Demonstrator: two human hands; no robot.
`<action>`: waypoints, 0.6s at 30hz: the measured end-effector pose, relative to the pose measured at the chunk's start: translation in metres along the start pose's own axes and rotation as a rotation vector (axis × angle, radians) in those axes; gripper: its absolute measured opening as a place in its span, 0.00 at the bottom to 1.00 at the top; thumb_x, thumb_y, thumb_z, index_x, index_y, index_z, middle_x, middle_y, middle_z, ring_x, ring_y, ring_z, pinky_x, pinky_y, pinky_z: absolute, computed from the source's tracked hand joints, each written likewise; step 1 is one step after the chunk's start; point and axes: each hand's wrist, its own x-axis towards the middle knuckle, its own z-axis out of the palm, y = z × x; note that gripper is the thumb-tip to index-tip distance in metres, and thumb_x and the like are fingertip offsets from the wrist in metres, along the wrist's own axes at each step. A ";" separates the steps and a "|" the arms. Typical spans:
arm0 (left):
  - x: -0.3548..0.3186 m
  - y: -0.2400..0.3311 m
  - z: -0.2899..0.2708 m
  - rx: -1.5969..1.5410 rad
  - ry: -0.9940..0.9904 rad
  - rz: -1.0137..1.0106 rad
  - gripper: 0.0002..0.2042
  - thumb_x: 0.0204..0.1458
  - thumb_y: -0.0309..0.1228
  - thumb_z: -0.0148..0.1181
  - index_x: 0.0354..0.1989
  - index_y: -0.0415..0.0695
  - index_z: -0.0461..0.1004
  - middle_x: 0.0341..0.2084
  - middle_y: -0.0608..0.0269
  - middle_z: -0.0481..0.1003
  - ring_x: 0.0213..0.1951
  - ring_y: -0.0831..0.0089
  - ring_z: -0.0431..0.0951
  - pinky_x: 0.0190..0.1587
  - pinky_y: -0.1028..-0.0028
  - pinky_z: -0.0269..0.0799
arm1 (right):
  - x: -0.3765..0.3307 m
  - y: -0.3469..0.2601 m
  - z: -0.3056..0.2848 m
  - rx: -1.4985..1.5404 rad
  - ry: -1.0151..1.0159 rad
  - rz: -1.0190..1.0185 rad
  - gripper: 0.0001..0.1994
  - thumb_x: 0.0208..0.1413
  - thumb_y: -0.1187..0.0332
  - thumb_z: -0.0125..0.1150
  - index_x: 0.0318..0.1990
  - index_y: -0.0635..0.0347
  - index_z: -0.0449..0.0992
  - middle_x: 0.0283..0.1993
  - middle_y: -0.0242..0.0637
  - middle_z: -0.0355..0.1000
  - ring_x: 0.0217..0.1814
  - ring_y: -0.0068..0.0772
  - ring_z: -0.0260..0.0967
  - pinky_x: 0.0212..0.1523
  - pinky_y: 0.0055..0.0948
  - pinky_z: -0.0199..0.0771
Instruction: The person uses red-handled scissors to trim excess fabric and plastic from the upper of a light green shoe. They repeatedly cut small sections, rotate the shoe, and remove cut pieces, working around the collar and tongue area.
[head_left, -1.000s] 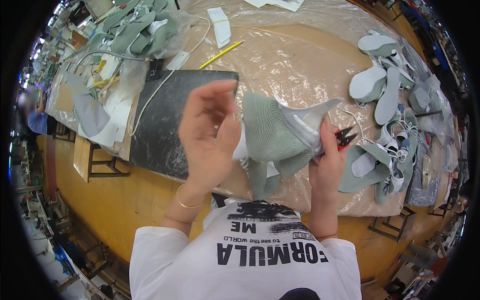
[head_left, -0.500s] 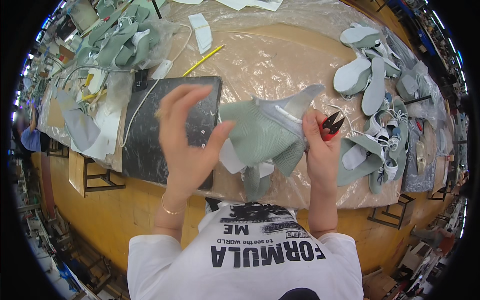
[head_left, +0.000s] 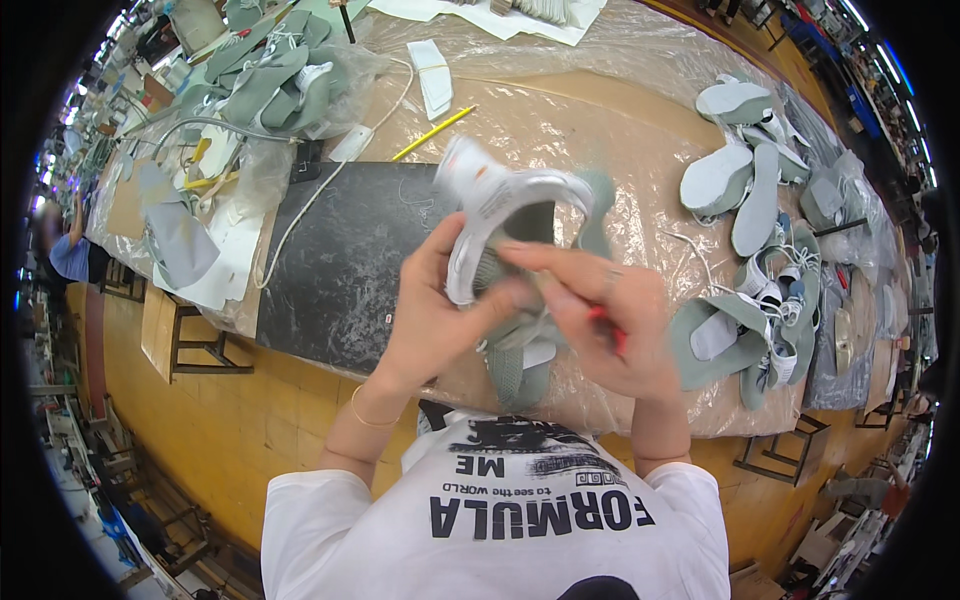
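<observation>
A shoe upper [head_left: 530,190], pale grey-white on the side turned up and sage green beneath, is lifted over the table with its rounded opening facing me. My left hand [head_left: 425,315] grips its left edge, thumb toward the opening. My right hand [head_left: 615,305] is blurred; its fingertips reach to the opening's rim, and whether they pinch the material I cannot tell. Red-handled thread snips [head_left: 607,335] are tucked in that hand, their blades not distinguishable. Another green upper [head_left: 518,378] with a pale piece lies below the hands at the table's near edge.
A black mat [head_left: 330,270] lies left of my hands, a white cord [head_left: 310,180] crossing it. Beyond are a yellow pencil [head_left: 435,132] and white strips [head_left: 430,78]. Green shoe parts are heaped at the far left [head_left: 270,85] and along the right [head_left: 765,300].
My left hand, open and apart before, now grips the upper. The upper has been turned from its green outside to its pale side. My right hand has moved leftward to the opening.
</observation>
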 end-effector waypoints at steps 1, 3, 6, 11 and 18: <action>0.003 0.002 -0.004 -0.107 0.043 -0.075 0.21 0.48 0.33 0.66 0.49 0.36 0.69 0.38 0.63 0.76 0.39 0.80 0.74 0.44 0.78 0.70 | 0.000 0.001 -0.001 -0.008 0.055 -0.028 0.19 0.49 0.78 0.60 0.51 0.67 0.72 0.48 0.48 0.74 0.45 0.32 0.73 0.52 0.25 0.68; 0.007 0.005 -0.009 -0.307 0.093 -0.230 0.12 0.54 0.30 0.60 0.43 0.36 0.74 0.34 0.66 0.77 0.38 0.81 0.74 0.42 0.79 0.70 | -0.001 0.004 -0.001 -0.192 0.280 -0.057 0.26 0.43 0.72 0.70 0.52 0.65 0.71 0.55 0.49 0.68 0.50 0.39 0.71 0.50 0.28 0.71; 0.005 0.008 -0.005 -0.235 0.120 -0.130 0.10 0.58 0.30 0.55 0.39 0.35 0.76 0.29 0.70 0.76 0.33 0.86 0.71 0.35 0.83 0.66 | -0.007 0.005 0.012 -0.323 0.371 0.101 0.29 0.38 0.66 0.74 0.51 0.61 0.73 0.57 0.50 0.64 0.46 0.45 0.73 0.41 0.33 0.75; -0.006 0.010 0.003 0.256 0.153 0.173 0.09 0.54 0.26 0.59 0.41 0.34 0.77 0.20 0.66 0.74 0.23 0.86 0.68 0.26 0.83 0.62 | -0.026 0.015 0.027 -0.569 0.565 0.158 0.24 0.38 0.70 0.71 0.47 0.61 0.74 0.54 0.48 0.67 0.40 0.44 0.74 0.33 0.34 0.74; -0.001 -0.007 0.002 0.303 -0.022 0.196 0.08 0.54 0.30 0.58 0.36 0.38 0.79 0.24 0.64 0.73 0.26 0.78 0.72 0.31 0.81 0.66 | -0.032 0.042 0.025 -0.004 0.465 0.449 0.08 0.54 0.75 0.59 0.41 0.65 0.74 0.35 0.33 0.74 0.29 0.17 0.68 0.28 0.19 0.66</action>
